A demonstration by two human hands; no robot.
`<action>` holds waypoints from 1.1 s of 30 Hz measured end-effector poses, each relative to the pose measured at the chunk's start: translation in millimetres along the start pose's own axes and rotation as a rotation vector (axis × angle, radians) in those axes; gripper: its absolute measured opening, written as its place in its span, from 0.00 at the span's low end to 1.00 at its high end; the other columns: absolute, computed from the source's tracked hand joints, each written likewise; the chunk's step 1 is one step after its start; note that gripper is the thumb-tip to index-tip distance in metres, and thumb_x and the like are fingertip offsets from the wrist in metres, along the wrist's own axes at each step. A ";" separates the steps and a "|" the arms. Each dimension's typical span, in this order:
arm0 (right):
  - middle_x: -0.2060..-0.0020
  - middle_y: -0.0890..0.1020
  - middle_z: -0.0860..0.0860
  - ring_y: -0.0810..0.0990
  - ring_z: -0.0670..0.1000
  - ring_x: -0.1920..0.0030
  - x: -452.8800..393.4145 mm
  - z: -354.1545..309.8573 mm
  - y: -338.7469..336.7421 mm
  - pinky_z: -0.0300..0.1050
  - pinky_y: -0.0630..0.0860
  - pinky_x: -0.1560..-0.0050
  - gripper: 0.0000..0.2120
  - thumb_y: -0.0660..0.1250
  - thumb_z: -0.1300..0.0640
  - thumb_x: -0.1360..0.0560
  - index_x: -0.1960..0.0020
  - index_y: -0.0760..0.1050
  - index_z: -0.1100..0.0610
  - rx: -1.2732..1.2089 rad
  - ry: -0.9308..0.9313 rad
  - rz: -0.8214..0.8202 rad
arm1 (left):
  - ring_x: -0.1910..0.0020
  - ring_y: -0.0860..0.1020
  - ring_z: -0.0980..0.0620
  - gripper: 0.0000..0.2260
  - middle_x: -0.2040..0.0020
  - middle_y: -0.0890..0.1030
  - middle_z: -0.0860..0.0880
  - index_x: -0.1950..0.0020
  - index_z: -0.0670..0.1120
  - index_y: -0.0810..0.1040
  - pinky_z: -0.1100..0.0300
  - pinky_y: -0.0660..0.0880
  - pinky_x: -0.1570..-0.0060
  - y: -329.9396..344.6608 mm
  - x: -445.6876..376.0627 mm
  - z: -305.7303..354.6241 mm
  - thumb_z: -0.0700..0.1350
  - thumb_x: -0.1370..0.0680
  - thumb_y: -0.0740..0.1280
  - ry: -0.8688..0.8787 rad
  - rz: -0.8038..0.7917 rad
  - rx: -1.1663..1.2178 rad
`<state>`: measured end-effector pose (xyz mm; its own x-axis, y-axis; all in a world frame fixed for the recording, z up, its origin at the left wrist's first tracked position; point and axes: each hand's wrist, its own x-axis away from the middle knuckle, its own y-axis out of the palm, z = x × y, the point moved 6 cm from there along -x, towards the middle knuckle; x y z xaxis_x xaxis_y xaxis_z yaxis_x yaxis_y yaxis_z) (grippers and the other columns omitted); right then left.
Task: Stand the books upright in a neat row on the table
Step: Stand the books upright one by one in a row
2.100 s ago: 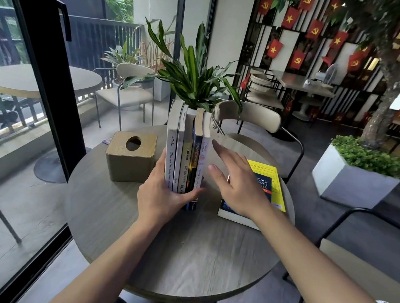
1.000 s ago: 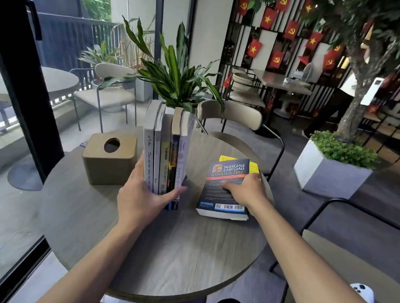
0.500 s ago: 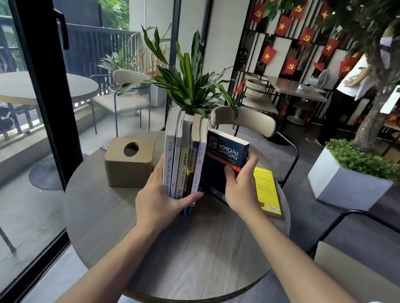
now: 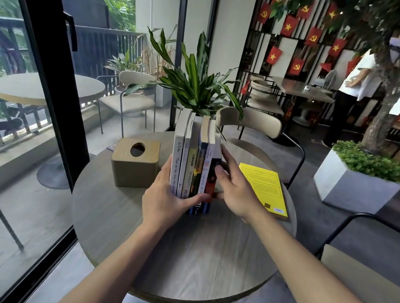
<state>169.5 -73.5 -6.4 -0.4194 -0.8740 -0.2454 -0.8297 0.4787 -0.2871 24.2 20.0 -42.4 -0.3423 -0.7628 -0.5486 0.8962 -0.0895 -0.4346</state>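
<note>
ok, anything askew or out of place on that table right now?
One thing: the yellow book lies flat on the round table, right of the upright row of books that the left hand and right hand press together. The row itself stands straight; nothing spilled or damaged.

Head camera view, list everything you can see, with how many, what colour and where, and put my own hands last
upright books: six, white, yellow, blue and dark spines, mid table, pressed in a row
yellow book: one, flat on the table, right of the row
tissue box: one, tan wood, left of the row
round table: one, grey wood grain
potted plant: one, green, behind the row
chair: one, beige, across the table
white planter: one, floor at right
left hand: clasps the row's left side and spines
right hand: presses the rightmost book inward
</note>
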 end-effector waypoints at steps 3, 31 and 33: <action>0.28 0.70 0.46 0.69 0.49 0.28 1.4 -3.6 1.9 0.66 0.72 0.36 0.24 0.56 0.52 0.17 0.24 0.55 0.36 -0.006 -0.010 0.008 | 0.43 0.77 0.59 0.53 0.38 0.79 0.58 0.25 0.56 0.62 0.58 0.78 0.49 -0.1 -1.3 -0.9 0.80 0.43 0.68 -0.005 -0.015 0.010; 0.28 0.70 0.48 0.70 0.51 0.30 -11.7 -17.5 -7.3 0.50 0.72 0.35 0.50 0.73 0.32 0.36 0.22 0.51 0.40 0.547 -0.151 0.182 | 0.38 0.76 0.47 0.53 0.35 0.72 0.49 0.25 0.48 0.58 0.45 0.79 0.54 8.4 1.9 13.5 0.68 0.43 0.75 -0.020 0.078 -0.099; 0.28 0.70 0.48 0.69 0.51 0.30 -11.5 -17.8 -8.2 0.50 0.72 0.36 0.49 0.70 0.30 0.35 0.23 0.49 0.39 0.556 -0.152 0.164 | 0.39 0.75 0.47 0.54 0.35 0.72 0.49 0.25 0.48 0.59 0.45 0.79 0.54 8.8 2.3 13.1 0.69 0.43 0.74 -0.021 0.078 -0.092</action>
<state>174.5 -68.9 15.2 -0.4346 -0.7826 -0.4457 -0.4242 0.6144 -0.6653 35.1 9.1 -38.1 -0.2651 -0.7786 -0.5687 0.8900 0.0292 -0.4549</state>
